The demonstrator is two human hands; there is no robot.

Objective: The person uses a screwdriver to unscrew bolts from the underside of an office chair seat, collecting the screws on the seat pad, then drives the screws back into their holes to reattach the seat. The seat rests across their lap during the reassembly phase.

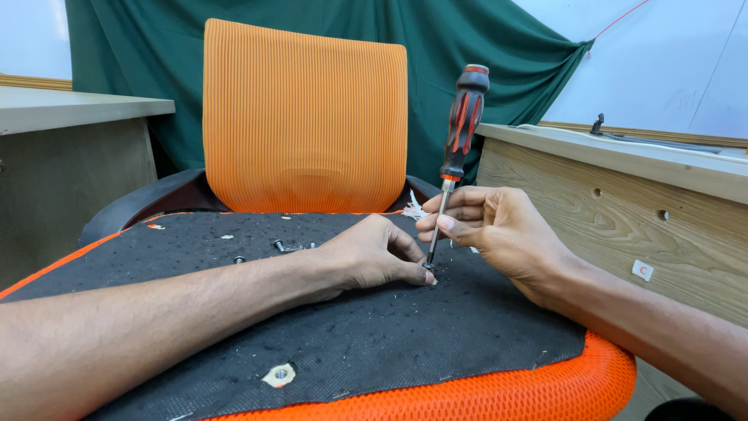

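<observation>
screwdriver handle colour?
The screwdriver handle is black with red-orange stripes, clearest in the head view.

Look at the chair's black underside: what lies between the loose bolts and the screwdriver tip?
In the head view, the left hand lies between the loose bolts and the screwdriver tip, its fingers pinching at the tip on the black underside.

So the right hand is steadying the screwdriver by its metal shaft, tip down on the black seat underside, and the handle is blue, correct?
Not quite: the head view shows the screwdriver handle is black and red, not blue. The right hand does steady its metal shaft, tip down on the black seat underside, with the left hand beside the tip.
</observation>
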